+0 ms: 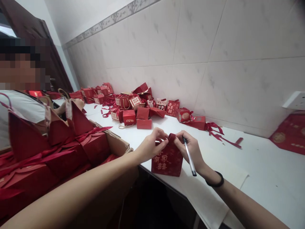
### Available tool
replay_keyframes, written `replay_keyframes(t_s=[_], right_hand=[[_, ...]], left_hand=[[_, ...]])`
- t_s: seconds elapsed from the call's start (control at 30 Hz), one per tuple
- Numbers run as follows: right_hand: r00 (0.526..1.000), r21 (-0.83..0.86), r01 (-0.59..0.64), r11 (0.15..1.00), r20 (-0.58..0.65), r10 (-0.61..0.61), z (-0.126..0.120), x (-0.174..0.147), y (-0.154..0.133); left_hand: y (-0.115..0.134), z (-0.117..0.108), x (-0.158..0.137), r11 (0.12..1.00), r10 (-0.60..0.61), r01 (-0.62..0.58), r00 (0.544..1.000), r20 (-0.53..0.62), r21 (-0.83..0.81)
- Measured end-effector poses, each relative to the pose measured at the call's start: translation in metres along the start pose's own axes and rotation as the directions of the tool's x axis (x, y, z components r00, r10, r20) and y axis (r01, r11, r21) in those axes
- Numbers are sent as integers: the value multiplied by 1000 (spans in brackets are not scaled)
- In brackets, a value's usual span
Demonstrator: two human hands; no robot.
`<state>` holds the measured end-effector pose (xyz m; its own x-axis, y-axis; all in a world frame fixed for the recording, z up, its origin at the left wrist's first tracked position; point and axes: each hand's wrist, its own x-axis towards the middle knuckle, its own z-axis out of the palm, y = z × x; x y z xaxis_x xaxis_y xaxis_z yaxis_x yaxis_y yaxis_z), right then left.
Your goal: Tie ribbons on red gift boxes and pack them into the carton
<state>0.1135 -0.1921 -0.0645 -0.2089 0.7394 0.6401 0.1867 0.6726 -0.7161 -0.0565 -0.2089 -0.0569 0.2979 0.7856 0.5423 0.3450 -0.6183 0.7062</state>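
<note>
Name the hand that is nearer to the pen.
Right. The right hand holds the pen; the left hand is at the top of the red box, left of the pen and not touching it.

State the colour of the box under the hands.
The box is deep red with paler printing, best seen in the head view.

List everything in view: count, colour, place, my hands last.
Table: 1, white, centre
Wall: 1, white, back
Held box: 1, red, table edge
Pen: 1, clear and black, right hand
Loose boxes: many, red, table
Ribbons: several, red, table
Carton: 1, brown, left
Packed boxes: several, red, carton
Sheet: 1, pale, table edge
Socket: 1, white, right
Printed item: 1, red, right
Door: 1, dark, left
Person: 1, white top, left
Wristband: 1, black, right wrist
Left hand: 1, box top
Right hand: 1, box top
</note>
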Motion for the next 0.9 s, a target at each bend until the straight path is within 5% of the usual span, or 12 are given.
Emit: replay_keyframes(t_s=[0.3,0.63,0.9], right_hand=[[999,38,21,999,-26,-20,3,1,1],[975,28,218,976,35,-219,5,-5,18],[988,33,150,988,27,-151,10,-9,20]], left_hand=[[1,-1,-1,926,284,-295,955,81,233],[0,-5,0,944,206,-226,973,107,238],[-4,-3,2,943,203,-222,974,100,249]])
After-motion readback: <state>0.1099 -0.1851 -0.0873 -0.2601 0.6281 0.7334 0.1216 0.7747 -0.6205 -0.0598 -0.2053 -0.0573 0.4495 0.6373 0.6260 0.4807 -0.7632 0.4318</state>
